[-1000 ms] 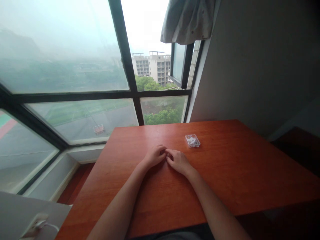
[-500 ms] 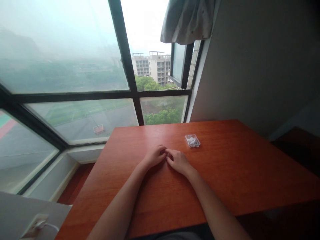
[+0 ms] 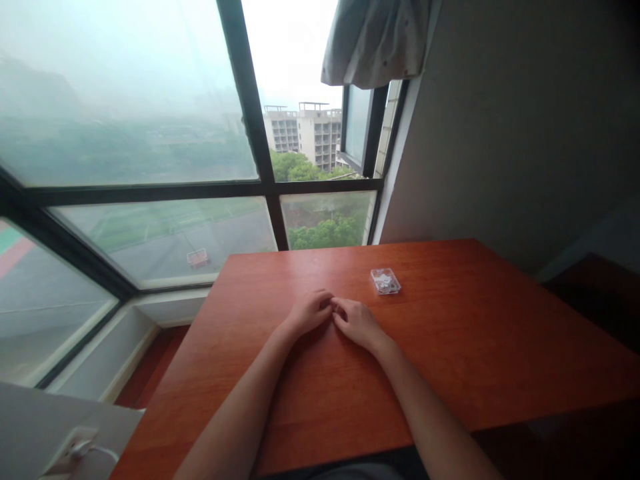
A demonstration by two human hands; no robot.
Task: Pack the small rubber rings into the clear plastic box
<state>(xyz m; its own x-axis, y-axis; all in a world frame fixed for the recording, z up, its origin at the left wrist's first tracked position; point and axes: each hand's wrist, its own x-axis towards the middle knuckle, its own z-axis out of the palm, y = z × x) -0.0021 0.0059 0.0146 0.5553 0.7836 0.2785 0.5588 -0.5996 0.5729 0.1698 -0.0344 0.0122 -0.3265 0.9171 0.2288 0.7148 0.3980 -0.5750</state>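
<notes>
My left hand (image 3: 311,312) and my right hand (image 3: 356,320) rest on the reddish-brown wooden table (image 3: 450,347), with their fingertips meeting in the middle. The fingers of both are curled inward and pressed together. Whatever may lie between them is hidden or too small to make out. Just beyond my right hand, a little to its right, sits a small clear plastic box (image 3: 385,282). Small whitish and grey pieces show through its top, too blurred to name.
Past the table's far edge stand dark-framed windows (image 3: 270,190), one pane swung outward under a grey curtain (image 3: 375,47). A grey wall (image 3: 490,133) rises on the right. At lower left, a white plug (image 3: 80,449) with a cord sits in a wall socket.
</notes>
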